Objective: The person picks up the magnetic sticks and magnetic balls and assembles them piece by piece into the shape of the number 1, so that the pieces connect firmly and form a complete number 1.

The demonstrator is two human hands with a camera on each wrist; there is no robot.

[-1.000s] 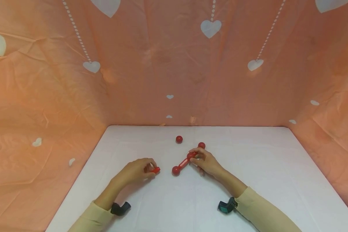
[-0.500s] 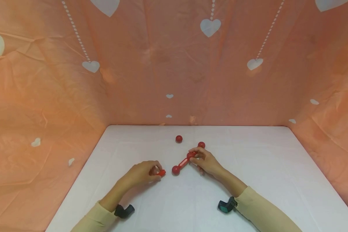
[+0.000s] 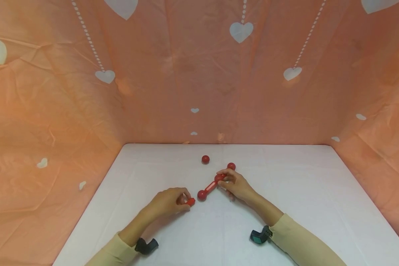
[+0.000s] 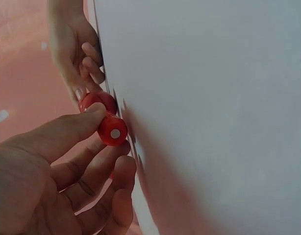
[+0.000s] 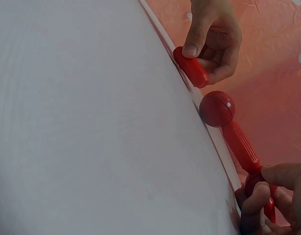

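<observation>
My left hand (image 3: 170, 200) pinches a short red rod (image 5: 192, 69) between thumb and fingers. A small silvery disc (image 4: 115, 133) shows on the rod's end in the left wrist view. Just right of that rod lies a chain of red balls and rods, running diagonally away from me. Its near ball (image 3: 201, 195) sits a small gap from the held rod, and a grooved red rod (image 5: 241, 147) links it to the middle ball (image 3: 218, 178). That middle ball is gripped by my right hand (image 3: 237, 186), whose fingers partly hide the rod beyond. The far ball (image 3: 231, 166) ends the chain.
A loose red ball (image 3: 205, 159) lies farther back on the white table (image 3: 286, 177). Orange cloth (image 3: 199, 85) with white hearts hangs behind the table and along both sides. Each wrist wears a dark strapped device, such as the right wristband (image 3: 261, 235).
My left hand has moved right and slightly toward me with the red rod, closing in on the chain's near ball. The right hand and the chain have stayed in place.
</observation>
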